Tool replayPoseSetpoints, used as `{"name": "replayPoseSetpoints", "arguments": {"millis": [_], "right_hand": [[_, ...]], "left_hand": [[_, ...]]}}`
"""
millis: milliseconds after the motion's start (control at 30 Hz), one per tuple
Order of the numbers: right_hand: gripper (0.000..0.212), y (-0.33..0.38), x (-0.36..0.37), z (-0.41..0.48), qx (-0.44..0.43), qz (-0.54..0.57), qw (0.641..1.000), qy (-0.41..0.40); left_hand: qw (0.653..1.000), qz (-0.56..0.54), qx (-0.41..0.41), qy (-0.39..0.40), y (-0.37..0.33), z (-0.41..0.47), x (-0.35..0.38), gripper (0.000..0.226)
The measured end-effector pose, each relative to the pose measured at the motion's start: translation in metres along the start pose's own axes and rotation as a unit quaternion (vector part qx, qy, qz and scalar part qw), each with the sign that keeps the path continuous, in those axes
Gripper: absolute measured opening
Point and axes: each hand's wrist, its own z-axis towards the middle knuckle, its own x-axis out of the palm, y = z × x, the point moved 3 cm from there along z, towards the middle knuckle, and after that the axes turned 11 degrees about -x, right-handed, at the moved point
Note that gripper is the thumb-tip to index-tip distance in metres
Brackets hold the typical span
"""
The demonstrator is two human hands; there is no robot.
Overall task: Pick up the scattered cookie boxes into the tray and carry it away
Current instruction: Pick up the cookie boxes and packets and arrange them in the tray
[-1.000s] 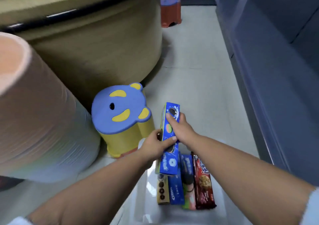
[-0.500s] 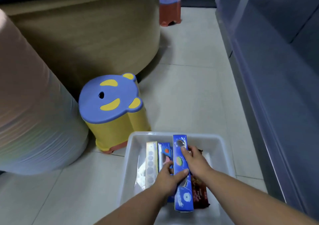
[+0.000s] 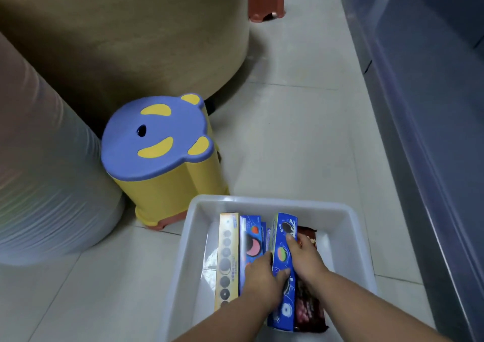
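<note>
A big roll stood at the far left, with a blue and yellow stool beside it. On the floor we saw our white tray. A yellow box and a strawberry box stood inside. Our left hand and right hand each had a tight grip on the blue box, beside a dark red box.

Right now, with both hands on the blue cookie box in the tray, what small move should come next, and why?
Probably lower the blue cookie box flat and let go. Both the left hand and the right hand grip it, and it sits tilted in the white tray, between the strawberry box and the dark red box, not yet lying level.
</note>
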Motion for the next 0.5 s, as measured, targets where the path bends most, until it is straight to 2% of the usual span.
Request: {"name": "replayPoseSetpoints", "arguments": {"millis": [100, 167, 200, 267, 333, 500], "right_hand": [[0.014, -0.011, -0.002, 0.009, -0.016, -0.045, 0.999, 0.015], [0.028, -0.015, -0.003, 0.012, -0.029, -0.099, 0.994, 0.031], [0.032, -0.017, -0.001, 0.013, -0.033, -0.116, 0.992, 0.034], [0.030, -0.020, 0.004, 0.015, -0.039, -0.131, 0.990, 0.026], [0.026, -0.023, 0.012, 0.018, -0.038, -0.129, 0.991, 0.013], [0.028, -0.023, 0.024, 0.017, -0.056, -0.117, 0.991, -0.021]], "left_hand": [[0.978, 0.201, 0.032, -0.041, -0.004, 0.001, 0.004, 0.050], [0.947, 0.302, 0.055, -0.097, 0.003, 0.005, 0.003, 0.064], [0.927, 0.344, 0.077, -0.127, 0.003, 0.003, -0.002, 0.061], [0.903, 0.395, 0.098, -0.135, 0.012, 0.003, -0.006, 0.048], [0.894, 0.423, 0.125, -0.073, 0.021, 0.006, -0.003, 0.058], [0.859, 0.465, 0.212, -0.019, 0.032, -0.001, -0.019, 0.093]]}}
